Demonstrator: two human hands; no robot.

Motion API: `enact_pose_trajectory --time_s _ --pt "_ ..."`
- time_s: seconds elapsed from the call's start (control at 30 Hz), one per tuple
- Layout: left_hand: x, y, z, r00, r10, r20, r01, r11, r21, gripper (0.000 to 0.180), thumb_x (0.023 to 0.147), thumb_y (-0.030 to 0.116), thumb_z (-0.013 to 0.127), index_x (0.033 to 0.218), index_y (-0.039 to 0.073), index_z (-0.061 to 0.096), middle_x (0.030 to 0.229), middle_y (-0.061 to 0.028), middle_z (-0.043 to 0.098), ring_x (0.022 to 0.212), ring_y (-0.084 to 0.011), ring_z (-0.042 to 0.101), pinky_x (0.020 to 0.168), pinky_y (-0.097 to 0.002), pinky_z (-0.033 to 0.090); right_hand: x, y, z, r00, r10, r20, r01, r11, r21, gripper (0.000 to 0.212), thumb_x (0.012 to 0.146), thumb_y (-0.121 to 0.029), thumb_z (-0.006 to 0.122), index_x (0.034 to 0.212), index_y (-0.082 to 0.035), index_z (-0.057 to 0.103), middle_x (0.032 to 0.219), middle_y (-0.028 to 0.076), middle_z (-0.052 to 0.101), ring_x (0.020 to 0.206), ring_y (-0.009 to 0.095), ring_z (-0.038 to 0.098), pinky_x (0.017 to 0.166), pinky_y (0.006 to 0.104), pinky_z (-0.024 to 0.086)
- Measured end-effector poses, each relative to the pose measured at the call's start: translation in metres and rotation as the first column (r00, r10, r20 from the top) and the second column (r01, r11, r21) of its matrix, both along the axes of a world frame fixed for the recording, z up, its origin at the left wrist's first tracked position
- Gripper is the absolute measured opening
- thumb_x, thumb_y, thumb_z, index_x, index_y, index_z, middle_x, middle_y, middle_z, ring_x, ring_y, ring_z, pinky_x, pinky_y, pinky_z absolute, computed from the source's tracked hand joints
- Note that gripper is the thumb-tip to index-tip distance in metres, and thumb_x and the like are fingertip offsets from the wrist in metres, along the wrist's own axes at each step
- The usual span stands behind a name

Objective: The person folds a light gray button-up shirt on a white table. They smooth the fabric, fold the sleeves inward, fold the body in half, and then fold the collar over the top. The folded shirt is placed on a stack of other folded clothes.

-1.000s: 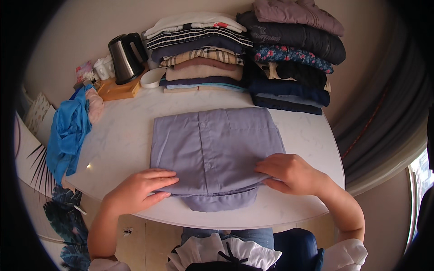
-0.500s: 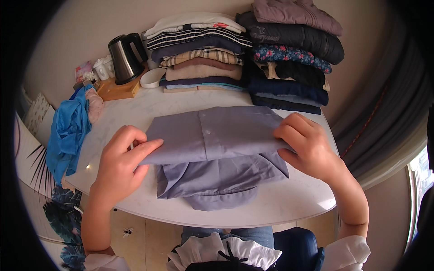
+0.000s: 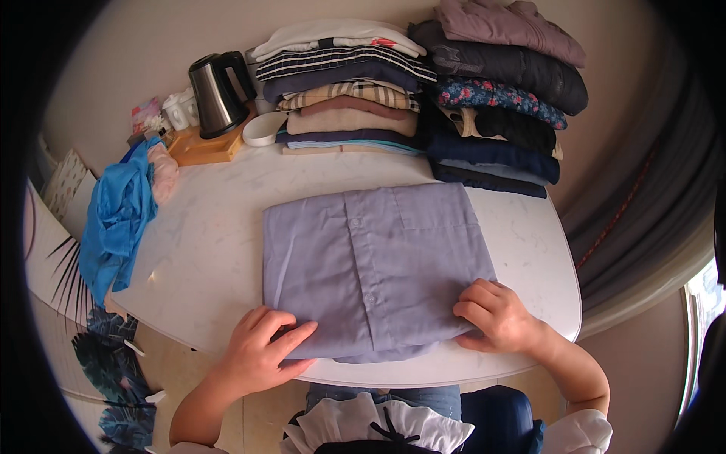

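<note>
A grey-purple button-up shirt (image 3: pixel 325 265) lies folded into a rough rectangle on the white table, with its button strip running down the middle and a chest pocket at the upper right. My left hand (image 3: pixel 265 348) grips the near left corner, index finger on top and thumb at the lower edge. At the near right corner, my right hand (image 3: pixel 495 314) pinches the fabric with curled fingers above and the thumb below. A strip of the shirt's collar end peeks out under the near edge.
Two tall stacks of folded clothes (image 3: pixel 348 121) (image 3: pixel 499 147) stand at the back. To their left are a white bowl (image 3: pixel 263 131), a steel kettle (image 3: pixel 215 98) on a wooden tray (image 3: pixel 208 150) and white cups (image 3: pixel 178 113). Blue fabric (image 3: pixel 117 216) hangs over the white table's (image 3: pixel 204 250) left edge.
Both hands have come down toward me with the shirt's folded edge. The upper layer now lies flat over the crumpled part and collar, which showed below it before.
</note>
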State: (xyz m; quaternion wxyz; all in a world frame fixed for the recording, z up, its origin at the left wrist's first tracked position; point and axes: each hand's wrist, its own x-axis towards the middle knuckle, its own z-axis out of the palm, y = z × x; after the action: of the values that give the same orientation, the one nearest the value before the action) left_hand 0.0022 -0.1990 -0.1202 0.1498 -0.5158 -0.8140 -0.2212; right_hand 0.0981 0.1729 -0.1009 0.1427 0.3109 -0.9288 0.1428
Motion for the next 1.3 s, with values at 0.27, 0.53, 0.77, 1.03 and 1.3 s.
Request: enact_pose_trajectory --time_s 0.27,0.53,0.77,1.03,1.3 --pt "0.005 0.016 -0.007 0.99 -0.053 -0.132 0.047 0.998 -0.048 0.028 0.065 0.018 0.078 0.087 0.01 0.062 0.095 -0.002 0.056 0.079 -0.0203 0.055 0.065 -0.0335 0.046 0.003 -0.007 -0.007 0.985 0.041 -0.17 -0.013 0.987 0.161 0.033 0.062 -0.016 0.076 0.089 -0.007 0.06 0.088 0.008 0.054 0.081 0.024 0.059 0.066 0.0355 0.052" --pt "0.011 -0.023 0.009 0.999 -0.046 -0.006 0.045 0.994 -0.098 0.045 0.058 0.019 0.081 0.1 0.012 0.066 0.119 -0.0085 0.058 0.108 -0.0293 0.059 0.089 -0.0431 0.049 0.029 0.007 0.032 0.999 -0.021 0.047 0.019 0.999 0.039 0.061 0.065 -0.029 0.082 0.119 -0.006 0.063 0.128 0.018 0.057 0.116 0.035 0.057 0.096 0.0429 0.048" --pt "-0.019 -0.028 0.017 0.959 -0.054 0.279 0.116 0.971 -0.21 0.079 0.06 0.019 0.081 0.135 0.01 0.057 0.144 -0.0123 0.05 0.13 -0.0316 0.05 0.105 -0.0428 0.043 0.037 0.036 -0.002 0.97 -0.191 0.152 0.198 0.98 -0.034 0.071 0.064 -0.016 0.08 0.129 0.0 0.056 0.132 0.019 0.057 0.12 0.037 0.055 0.101 0.0436 0.048" --pt "-0.013 -0.015 0.012 0.999 -0.05 -0.017 0.045 0.972 -0.229 0.061 0.064 0.009 0.075 0.124 0.008 0.064 0.129 -0.0115 0.062 0.117 -0.0293 0.06 0.094 -0.04 0.052 0.032 0.03 -0.013 0.977 -0.189 -0.099 0.201 0.972 0.124 0.064 0.058 -0.01 0.077 0.119 0.001 0.062 0.119 0.016 0.065 0.106 0.033 0.064 0.09 0.0391 0.056" --pt "-0.039 -0.031 0.047 0.911 -0.158 0.382 0.21 0.973 -0.099 0.049 0.068 0.004 0.07 0.116 0.003 0.065 0.106 -0.0125 0.07 0.097 -0.03 0.068 0.086 -0.0343 0.054 0.017 0.032 0.024 0.998 -0.062 -0.019 0.059 0.988 -0.141 0.034 0.063 -0.008 0.079 0.095 -0.002 0.07 0.084 0.011 0.069 0.075 0.029 0.066 0.07 0.0364 0.055"
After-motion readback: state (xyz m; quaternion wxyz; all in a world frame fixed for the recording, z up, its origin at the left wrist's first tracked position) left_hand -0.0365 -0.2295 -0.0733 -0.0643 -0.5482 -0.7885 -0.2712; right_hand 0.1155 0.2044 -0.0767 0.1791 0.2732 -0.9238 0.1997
